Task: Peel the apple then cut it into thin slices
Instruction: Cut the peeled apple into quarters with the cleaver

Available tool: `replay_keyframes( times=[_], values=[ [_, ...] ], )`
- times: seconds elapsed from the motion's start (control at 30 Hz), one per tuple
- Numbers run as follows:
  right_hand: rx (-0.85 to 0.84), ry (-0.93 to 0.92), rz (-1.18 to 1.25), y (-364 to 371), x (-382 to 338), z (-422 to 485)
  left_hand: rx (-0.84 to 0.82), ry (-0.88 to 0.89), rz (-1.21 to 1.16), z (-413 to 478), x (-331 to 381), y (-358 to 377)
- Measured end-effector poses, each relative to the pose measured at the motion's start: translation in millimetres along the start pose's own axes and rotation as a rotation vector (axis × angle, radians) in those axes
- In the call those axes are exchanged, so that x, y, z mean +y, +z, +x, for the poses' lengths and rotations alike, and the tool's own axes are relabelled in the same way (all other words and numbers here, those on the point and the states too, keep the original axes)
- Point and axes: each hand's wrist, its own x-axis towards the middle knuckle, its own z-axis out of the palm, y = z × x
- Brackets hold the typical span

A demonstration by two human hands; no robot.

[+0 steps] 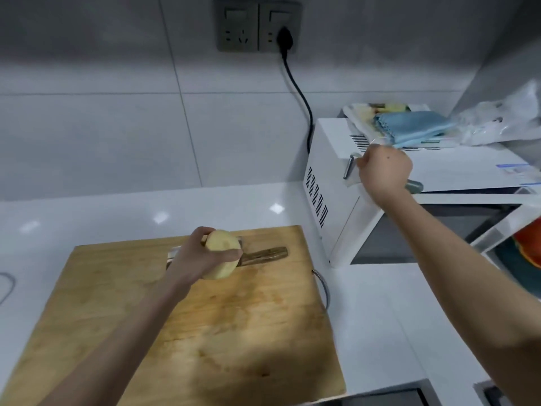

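My left hand (194, 257) grips the pale yellow peeled apple (221, 253) above the far part of the wooden cutting board (205, 332). Behind the apple a knife lies on the board; its brown wooden handle (265, 255) points right and its blade is mostly hidden by my hand. My right hand (383, 174) is raised over the white microwave (409, 200), fingers curled round a peeler. The peeler's metal head (350, 165) sticks out to the left of the fist and its grey handle end shows on the right.
On the microwave lie a folded blue cloth (409, 127) and clear plastic bags (503, 121). A black cord (298, 92) runs from the wall socket (259, 26) down behind the microwave. The white counter (117, 218) surrounds the board. A sink edge shows at the bottom right.
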Motion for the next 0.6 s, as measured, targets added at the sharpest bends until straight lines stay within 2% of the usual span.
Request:
replay_keyframes(
  times=[0.13, 0.23, 0.27, 0.3, 0.37, 0.43, 0.5, 0.6],
  values=[
    [0.058, 0.003, -0.005, 1, 4, 1, 0.011, 0.013, 0.075, 7, -2, 0],
    [0.320, -0.107, 0.107, -9, -16, -19, 0.005, 0.034, 0.123, 16, -7, 0],
    [0.359, -0.168, 0.167, -10, -30, -33, 0.012, 0.046, 0.161, 19, -11, -1],
    [0.319, -0.236, 0.237, -8, -45, -49, 0.023, 0.058, 0.208, 21, -15, -3],
    [0.075, -0.380, 0.346, 9, -78, -86, 0.046, 0.089, 0.328, 26, -28, -9],
    [-0.278, -0.504, 0.242, 43, -107, -120, 0.057, 0.126, 0.474, 27, -43, -17],
    [-0.541, -0.577, 0.077, 84, -129, -144, 0.057, 0.166, 0.616, 24, -61, -26],
    [-0.671, -0.604, -0.021, 131, -146, -158, 0.069, 0.181, 0.739, 19, -85, -44]
  ],
)
